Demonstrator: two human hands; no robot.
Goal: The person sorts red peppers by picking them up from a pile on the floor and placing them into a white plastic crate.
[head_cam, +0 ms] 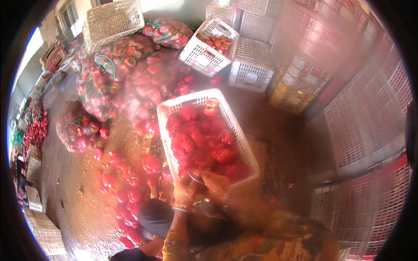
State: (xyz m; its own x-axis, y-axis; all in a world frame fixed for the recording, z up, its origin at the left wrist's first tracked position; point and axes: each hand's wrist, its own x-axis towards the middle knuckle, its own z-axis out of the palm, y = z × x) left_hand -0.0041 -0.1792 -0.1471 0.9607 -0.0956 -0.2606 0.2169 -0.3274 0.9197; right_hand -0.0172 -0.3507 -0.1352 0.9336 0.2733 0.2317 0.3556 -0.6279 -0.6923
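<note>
My left hand (185,191), in a knitted glove with a bangle at the wrist, is curled at the near end of a white plastic crate (242,137). What lies in its fingers is hidden. Close beside it, my gloved right hand (216,186) grips a small knife (196,178), whose curved blade points toward the left hand. Both hands are over the crate's near rim. Red bell peppers (199,133) fill the crate, and one (210,107) at the far end shows a cut, paler face.
Net sacks of red peppers (147,81) stand beyond the crate to the left. Loose peppers (134,195) lie on the wet floor (81,182). Another white crate (209,60) holds pepper scraps (220,44). Stacked crates (352,124) line the right side, blurred by haze.
</note>
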